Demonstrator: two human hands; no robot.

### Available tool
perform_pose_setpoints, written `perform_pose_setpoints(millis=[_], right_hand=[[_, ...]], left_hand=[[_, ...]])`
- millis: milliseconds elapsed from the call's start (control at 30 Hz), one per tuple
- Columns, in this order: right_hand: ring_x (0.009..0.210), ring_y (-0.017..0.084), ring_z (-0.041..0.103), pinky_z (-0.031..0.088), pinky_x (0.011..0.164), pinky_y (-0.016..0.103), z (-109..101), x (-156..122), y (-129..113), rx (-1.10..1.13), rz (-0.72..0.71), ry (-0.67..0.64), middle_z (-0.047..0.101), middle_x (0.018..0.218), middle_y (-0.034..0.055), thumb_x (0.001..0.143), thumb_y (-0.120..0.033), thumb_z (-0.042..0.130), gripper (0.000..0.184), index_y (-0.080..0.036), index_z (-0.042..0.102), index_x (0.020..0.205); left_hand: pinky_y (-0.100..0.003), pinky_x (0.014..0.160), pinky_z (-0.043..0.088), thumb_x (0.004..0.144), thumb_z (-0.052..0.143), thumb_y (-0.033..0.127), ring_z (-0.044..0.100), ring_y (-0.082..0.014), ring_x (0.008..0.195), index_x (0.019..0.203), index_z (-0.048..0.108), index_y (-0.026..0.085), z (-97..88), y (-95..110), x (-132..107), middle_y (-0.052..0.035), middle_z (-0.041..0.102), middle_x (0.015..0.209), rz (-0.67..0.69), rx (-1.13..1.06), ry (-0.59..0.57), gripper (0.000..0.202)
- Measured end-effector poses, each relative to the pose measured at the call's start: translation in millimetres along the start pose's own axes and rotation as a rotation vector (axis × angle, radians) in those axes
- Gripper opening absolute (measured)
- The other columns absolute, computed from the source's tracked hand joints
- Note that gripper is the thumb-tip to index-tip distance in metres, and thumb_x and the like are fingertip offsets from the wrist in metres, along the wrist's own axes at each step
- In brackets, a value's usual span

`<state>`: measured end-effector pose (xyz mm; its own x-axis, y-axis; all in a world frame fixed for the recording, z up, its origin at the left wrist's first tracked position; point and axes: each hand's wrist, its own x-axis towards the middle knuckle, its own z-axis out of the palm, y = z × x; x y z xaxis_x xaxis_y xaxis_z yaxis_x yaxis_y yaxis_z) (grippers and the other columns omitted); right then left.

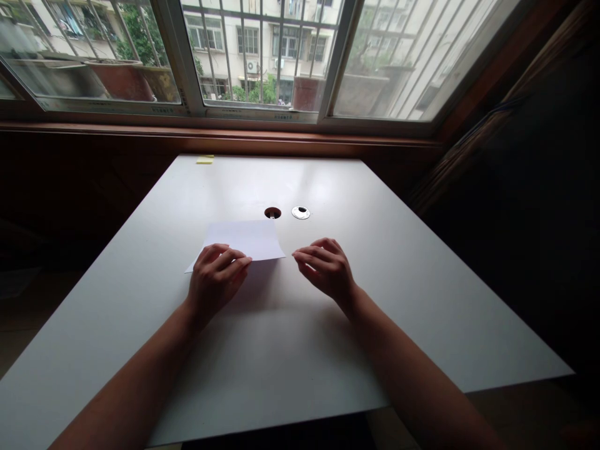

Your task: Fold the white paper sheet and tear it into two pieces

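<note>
White sheet (pixel 246 237), one, left hand (pixel 216 275) pinching its edge, right hand (pixel 330 267) near, fingertips together

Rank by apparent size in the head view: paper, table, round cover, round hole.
Largest to smallest:
1. Table
2. Paper, partly hidden by the left hand
3. Round cover and round hole: they look about alike, so I won't rank them.

1 forward-and-downward head view
</note>
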<state>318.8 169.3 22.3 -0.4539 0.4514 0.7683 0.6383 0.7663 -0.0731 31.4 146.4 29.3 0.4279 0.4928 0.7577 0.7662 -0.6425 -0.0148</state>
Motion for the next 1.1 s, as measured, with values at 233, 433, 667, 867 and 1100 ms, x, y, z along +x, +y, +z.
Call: perform_pose_setpoints(millis=[233, 433, 667, 867, 1100], right_hand=[[0.085, 0.02, 0.061, 0.047, 0.079, 0.038, 0.9, -2.3, 4.9, 0.028, 0.069, 0.035, 0.074, 0.095, 0.0026, 0.088, -0.016, 0.067, 0.017, -0.026, 0.07, 0.101], [0.091, 0.021, 0.061, 0.048, 0.082, 0.038, 7.3, 4.1, -7.0, 0.076, 0.027, -0.062, 0.073, 0.103, 0.0048, 0.09, -0.026, 0.069, 0.024, -0.026, 0.068, 0.114], [0.084, 0.018, 0.059, 0.046, 0.079, 0.036, 11.6, 4.0, -8.7, 0.101, 0.006, -0.065, 0.074, 0.095, 0.0014, 0.091, -0.018, 0.066, 0.014, -0.026, 0.068, 0.102], [0.083, 0.017, 0.059, 0.045, 0.078, 0.035, 12.3, 4.9, -13.2, 0.111, -0.021, -0.079, 0.073, 0.093, 0.0013, 0.092, -0.019, 0.065, 0.011, -0.025, 0.067, 0.101], [0.088, 0.017, 0.059, 0.044, 0.079, 0.034, 11.9, 11.7, -26.2, 0.132, -0.067, -0.129, 0.073, 0.097, 0.0009, 0.092, -0.021, 0.066, 0.012, -0.025, 0.067, 0.103]], left_hand=[[-0.039, 0.08, 0.05, 0.082, 0.071, 0.014, 0.059, -0.0217, 0.086, 0.094, 0.071, 0.025, -0.7, 0.4, 2.2, -0.0013, 0.071, 0.088, -0.022, -0.001, -0.004, 0.016], [-0.04, 0.083, 0.049, 0.083, 0.07, 0.015, 0.059, -0.0222, 0.087, 0.096, 0.07, 0.024, 0.9, 4.7, 1.5, -0.0024, 0.071, 0.09, -0.001, -0.029, -0.037, 0.016], [-0.04, 0.082, 0.049, 0.083, 0.07, 0.017, 0.058, -0.023, 0.089, 0.098, 0.069, 0.025, 1.6, 5.9, 1.2, -0.0017, 0.071, 0.092, 0.037, -0.038, -0.06, 0.017], [-0.04, 0.083, 0.048, 0.084, 0.07, 0.018, 0.058, -0.0226, 0.09, 0.098, 0.069, 0.026, 0.6, 7.8, 2.3, -0.0017, 0.071, 0.092, 0.047, -0.04, -0.073, 0.015], [-0.04, 0.087, 0.05, 0.084, 0.07, 0.016, 0.058, -0.0215, 0.09, 0.101, 0.068, 0.026, -0.8, 13.2, 4.8, -0.0004, 0.071, 0.093, 0.083, -0.084, -0.059, 0.02]])
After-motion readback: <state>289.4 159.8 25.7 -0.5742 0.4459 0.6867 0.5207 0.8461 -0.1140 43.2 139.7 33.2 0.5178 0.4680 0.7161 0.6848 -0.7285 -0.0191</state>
